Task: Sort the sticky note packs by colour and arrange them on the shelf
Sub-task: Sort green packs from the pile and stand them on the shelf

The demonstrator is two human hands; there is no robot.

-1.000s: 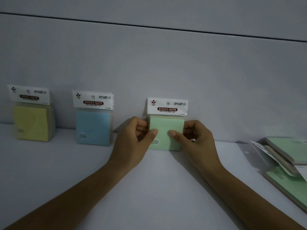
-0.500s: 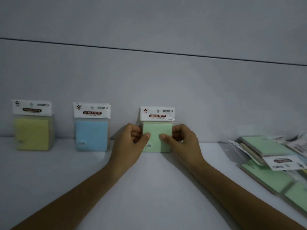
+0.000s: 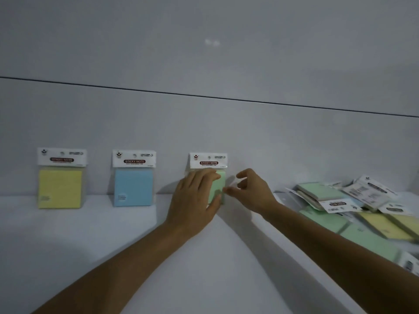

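We press our left hand point(image 3: 195, 198) flat on the green pack point(image 3: 221, 182) so it stands upright on the shelf point(image 3: 90, 245) against the wall point(image 3: 249, 132) — our right hand point(image 3: 251, 191), loosely curled and empty, hovers just right of it.

A person's left hand point(image 3: 192, 200) and right hand point(image 3: 254, 193), pictured in dim light: both bare, as are the forearms, uncovered to the frame's lower edge.
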